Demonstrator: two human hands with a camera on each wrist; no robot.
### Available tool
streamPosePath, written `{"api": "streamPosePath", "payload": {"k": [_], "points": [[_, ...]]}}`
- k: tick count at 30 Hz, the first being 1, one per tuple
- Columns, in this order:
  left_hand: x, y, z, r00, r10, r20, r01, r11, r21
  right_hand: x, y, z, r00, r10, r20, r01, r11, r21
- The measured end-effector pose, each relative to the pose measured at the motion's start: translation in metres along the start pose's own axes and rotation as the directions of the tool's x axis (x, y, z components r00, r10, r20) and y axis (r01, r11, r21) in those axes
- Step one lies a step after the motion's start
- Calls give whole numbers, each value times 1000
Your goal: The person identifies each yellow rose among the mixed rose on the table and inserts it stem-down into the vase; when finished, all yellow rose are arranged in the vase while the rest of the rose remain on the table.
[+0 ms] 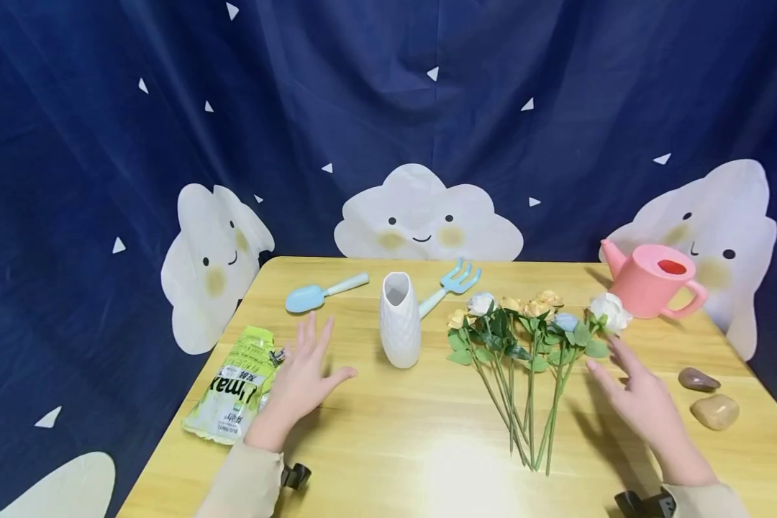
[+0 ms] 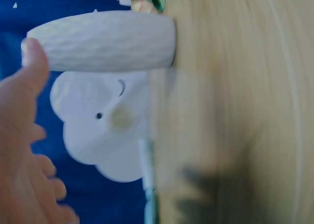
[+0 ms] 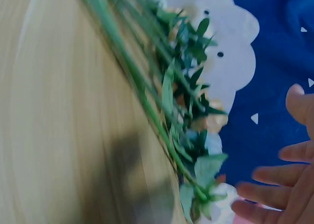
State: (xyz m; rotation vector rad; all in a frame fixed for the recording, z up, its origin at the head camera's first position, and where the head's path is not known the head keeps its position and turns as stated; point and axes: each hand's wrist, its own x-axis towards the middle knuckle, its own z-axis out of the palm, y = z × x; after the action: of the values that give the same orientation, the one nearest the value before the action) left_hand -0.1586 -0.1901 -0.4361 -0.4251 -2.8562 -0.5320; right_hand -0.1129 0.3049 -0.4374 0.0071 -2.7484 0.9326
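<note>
the spread right hand (image 1: 641, 399) was just beside flowers (image 1: 538, 363) toward the right edge of the table (image 1: 414, 417), the spread left hand (image 1: 300, 378) beside a green bag (image 1: 233, 392) at the left edge; between them stood a white vase (image 1: 401, 334), a blue rake (image 1: 453, 284) behind it.

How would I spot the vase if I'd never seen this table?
Find the wooden table before the navy curtain. Between the blue trowel and the flowers is the vase. Those neighbours lie flat; it stands upright: white, textured, slant-mouthed.
</note>
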Motion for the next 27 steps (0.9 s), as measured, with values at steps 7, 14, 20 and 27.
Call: {"api": "streamPosePath", "payload": {"k": [7, 14, 20, 27], "points": [[23, 15, 32, 994, -106, -19, 82, 856, -510, 8, -4, 14, 995, 35, 98, -74, 903, 422], [42, 29, 58, 975, -220, 15, 146, 596, -790, 7, -11, 40, 928, 140, 345, -321, 768, 554], [52, 48, 51, 982, -187, 6, 94, 465, -881, 8, -21, 57, 903, 157, 400, -381, 723, 576], [58, 48, 62, 985, -166, -37, 27, 366, -930, 10, -29, 69, 876, 218, 431, -445, 710, 546]]}}
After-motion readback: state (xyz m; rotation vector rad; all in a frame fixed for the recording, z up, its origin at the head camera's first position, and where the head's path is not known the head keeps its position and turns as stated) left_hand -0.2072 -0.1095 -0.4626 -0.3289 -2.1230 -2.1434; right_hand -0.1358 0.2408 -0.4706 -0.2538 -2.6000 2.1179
